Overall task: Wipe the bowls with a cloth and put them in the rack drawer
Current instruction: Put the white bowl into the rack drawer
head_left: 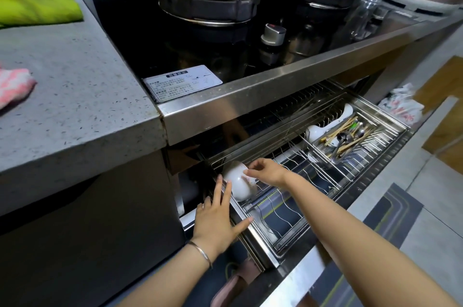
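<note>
Left hand (216, 217) against bowl (238, 182) | right hand (266, 172) pinches it | rack drawer (265, 249) rear hidden

The bowl (238, 181) stands in the rack drawer's (288, 239) left end, cutlery basket (350, 141) at right.

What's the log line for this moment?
stage: racking | bowl: tilted in rack drawer | right hand: pinches bowl | left hand: fingers touch bowl

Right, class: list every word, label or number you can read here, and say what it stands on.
White label on the stove top's front corner: printed lines, too small and blurred to read.
Plastic bag past the drawer: red print, too blurred to read.
No other text shows.
</note>
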Demonstrator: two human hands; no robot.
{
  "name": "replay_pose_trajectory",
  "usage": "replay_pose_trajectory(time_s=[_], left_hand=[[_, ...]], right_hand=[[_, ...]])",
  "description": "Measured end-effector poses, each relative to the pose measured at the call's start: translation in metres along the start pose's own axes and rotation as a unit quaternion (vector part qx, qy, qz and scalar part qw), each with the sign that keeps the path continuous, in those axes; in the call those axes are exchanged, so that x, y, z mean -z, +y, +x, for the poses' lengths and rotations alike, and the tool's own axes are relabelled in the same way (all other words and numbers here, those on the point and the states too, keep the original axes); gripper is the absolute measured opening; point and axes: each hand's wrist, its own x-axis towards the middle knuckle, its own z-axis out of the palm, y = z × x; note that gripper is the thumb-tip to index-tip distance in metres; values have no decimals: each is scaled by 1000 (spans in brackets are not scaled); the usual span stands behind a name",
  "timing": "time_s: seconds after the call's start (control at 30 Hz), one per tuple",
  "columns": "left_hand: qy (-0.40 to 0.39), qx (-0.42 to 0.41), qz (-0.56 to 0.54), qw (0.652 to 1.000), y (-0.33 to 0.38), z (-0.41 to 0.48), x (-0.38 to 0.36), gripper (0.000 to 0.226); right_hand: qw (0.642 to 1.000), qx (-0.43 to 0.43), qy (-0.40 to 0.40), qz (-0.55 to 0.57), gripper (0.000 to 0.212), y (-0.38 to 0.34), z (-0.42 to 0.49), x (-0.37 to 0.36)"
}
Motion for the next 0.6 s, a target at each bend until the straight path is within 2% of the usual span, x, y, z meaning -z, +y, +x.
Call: replay_pose_trajectory(time_s=[0.13,0.2,0.3,0.43,0.47,0.6], left_hand=[[6,-34,29,999,10,-13,34,86],[38,-71,37,996,16,-30,62,80],[119,-134,40,983,21,-63,118,83],[283,-216,40,934,15,-115,192,61],[319,-226,47,919,9,-126,207,56],[375,-201,18,905,-32,-169,255,49]], right_hand=[[995,72,43,-56,21,-21,-58,24],[988,118,78,-58,18,-31,-93,31],[974,185,130,-27,14,-51,-142,35],[952,253,164,-45,20,-90,-202,34],[946,272,170,-43,23,-101,-213,30],[921,347,171,-54,35,-159,-246,5]])
